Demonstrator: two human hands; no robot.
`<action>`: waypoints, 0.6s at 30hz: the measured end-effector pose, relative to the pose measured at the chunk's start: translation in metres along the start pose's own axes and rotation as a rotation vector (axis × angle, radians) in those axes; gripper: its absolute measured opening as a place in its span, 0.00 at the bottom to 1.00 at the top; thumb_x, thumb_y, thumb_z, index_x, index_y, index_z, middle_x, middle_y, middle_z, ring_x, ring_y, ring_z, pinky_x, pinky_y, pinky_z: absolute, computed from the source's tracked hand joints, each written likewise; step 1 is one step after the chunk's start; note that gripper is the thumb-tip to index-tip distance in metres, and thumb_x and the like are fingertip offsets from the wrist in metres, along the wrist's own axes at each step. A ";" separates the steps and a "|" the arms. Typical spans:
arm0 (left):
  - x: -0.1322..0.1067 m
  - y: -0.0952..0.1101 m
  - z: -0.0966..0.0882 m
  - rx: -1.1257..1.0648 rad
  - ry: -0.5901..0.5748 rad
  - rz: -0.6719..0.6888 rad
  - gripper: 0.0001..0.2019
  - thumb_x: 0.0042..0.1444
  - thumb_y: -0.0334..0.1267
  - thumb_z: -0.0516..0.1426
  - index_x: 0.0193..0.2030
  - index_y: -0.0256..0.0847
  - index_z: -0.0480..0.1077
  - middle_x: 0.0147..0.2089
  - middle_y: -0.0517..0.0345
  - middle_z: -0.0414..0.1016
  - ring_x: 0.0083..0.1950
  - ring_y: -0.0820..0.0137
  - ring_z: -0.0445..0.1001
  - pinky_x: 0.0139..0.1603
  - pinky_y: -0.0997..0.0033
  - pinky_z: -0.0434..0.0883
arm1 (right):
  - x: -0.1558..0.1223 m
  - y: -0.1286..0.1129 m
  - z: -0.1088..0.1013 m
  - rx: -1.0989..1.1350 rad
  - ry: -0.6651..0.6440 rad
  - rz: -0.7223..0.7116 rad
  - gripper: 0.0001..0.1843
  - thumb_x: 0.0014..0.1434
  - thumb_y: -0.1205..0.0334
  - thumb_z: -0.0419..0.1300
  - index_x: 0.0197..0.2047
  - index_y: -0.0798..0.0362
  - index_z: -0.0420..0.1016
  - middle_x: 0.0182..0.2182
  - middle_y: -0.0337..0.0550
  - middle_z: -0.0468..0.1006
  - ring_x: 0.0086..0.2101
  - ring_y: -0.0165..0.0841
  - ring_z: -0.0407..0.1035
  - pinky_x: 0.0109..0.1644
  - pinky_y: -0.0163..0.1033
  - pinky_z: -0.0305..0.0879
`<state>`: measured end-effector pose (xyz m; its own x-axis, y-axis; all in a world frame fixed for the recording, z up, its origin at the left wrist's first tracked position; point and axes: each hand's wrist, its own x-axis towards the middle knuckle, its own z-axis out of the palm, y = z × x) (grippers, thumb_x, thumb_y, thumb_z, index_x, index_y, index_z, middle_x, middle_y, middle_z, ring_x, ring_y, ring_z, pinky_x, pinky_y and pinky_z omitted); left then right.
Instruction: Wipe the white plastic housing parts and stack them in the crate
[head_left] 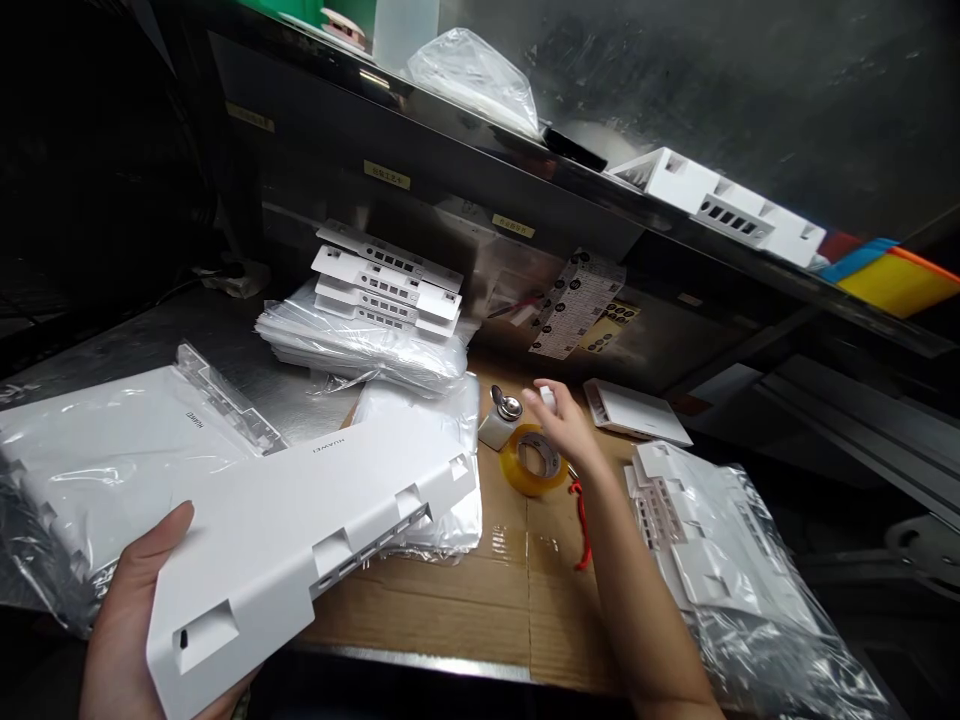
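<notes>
Fingers (161, 540) of the left hand (127, 630) clamp the near end of a white cover (300, 545), thumb on top; its long axis runs up and rightward over the worktop (465, 590). Further right, the right hand (566, 425) seemingly pinches something small and white above a tape roll (534, 460).

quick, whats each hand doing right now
left hand: closed on the white casing, holding it up.
right hand: open, reaching over the tape roll, holding nothing visible.
</notes>
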<state>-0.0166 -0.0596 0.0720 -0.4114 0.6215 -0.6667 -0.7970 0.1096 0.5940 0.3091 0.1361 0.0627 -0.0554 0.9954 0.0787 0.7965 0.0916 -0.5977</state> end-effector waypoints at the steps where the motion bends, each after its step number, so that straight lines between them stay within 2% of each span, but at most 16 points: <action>1: 0.000 0.000 0.001 -0.001 -0.001 0.007 0.18 0.69 0.42 0.48 0.60 0.44 0.70 0.34 0.64 0.85 0.28 0.60 0.83 0.22 0.64 0.82 | 0.000 0.000 -0.004 0.003 -0.001 -0.006 0.34 0.68 0.36 0.47 0.64 0.52 0.67 0.45 0.48 0.79 0.41 0.40 0.74 0.45 0.43 0.69; 2: -0.001 -0.001 0.001 -0.001 0.002 0.012 0.17 0.69 0.42 0.49 0.59 0.44 0.71 0.35 0.64 0.86 0.28 0.61 0.84 0.23 0.64 0.82 | 0.001 0.000 -0.006 0.001 -0.017 -0.024 0.32 0.69 0.38 0.46 0.63 0.50 0.68 0.45 0.47 0.80 0.41 0.39 0.74 0.45 0.43 0.69; 5: -0.002 -0.003 0.005 -0.012 -0.007 0.032 0.16 0.69 0.41 0.48 0.56 0.44 0.72 0.37 0.64 0.86 0.31 0.63 0.84 0.27 0.67 0.83 | 0.003 -0.002 -0.005 -0.033 -0.104 -0.111 0.28 0.62 0.42 0.61 0.61 0.46 0.72 0.44 0.43 0.82 0.41 0.39 0.75 0.46 0.42 0.68; 7: -0.004 -0.004 0.007 0.000 0.011 0.021 0.16 0.70 0.41 0.48 0.56 0.42 0.72 0.37 0.63 0.86 0.32 0.62 0.84 0.27 0.66 0.83 | 0.004 -0.002 0.001 -0.060 -0.140 -0.150 0.26 0.59 0.48 0.67 0.58 0.46 0.76 0.45 0.43 0.83 0.43 0.40 0.75 0.47 0.41 0.66; 11: -0.006 -0.005 0.006 -0.001 0.019 -0.029 0.17 0.69 0.41 0.47 0.57 0.40 0.71 0.25 0.63 0.83 0.28 0.57 0.83 0.28 0.61 0.83 | 0.007 -0.001 0.009 -0.089 -0.144 -0.144 0.22 0.60 0.52 0.66 0.56 0.48 0.77 0.46 0.43 0.84 0.43 0.40 0.76 0.45 0.40 0.66; 16: -0.005 -0.007 0.000 -0.007 -0.018 0.006 0.14 0.68 0.39 0.48 0.51 0.42 0.73 0.35 0.61 0.86 0.28 0.57 0.83 0.29 0.60 0.84 | 0.012 -0.002 0.006 -0.131 -0.160 -0.128 0.21 0.57 0.52 0.69 0.54 0.46 0.79 0.45 0.40 0.85 0.43 0.39 0.76 0.43 0.38 0.64; 18: -0.006 -0.008 0.000 0.002 -0.015 0.011 0.14 0.68 0.41 0.48 0.52 0.42 0.73 0.32 0.61 0.85 0.28 0.57 0.84 0.32 0.59 0.84 | 0.014 -0.005 0.004 -0.163 -0.168 -0.121 0.21 0.56 0.52 0.70 0.53 0.44 0.80 0.44 0.40 0.85 0.43 0.40 0.76 0.42 0.37 0.64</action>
<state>-0.0074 -0.0640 0.0714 -0.4132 0.6345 -0.6532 -0.7918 0.1040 0.6018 0.3023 0.1501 0.0640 -0.2444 0.9697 0.0001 0.8638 0.2177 -0.4543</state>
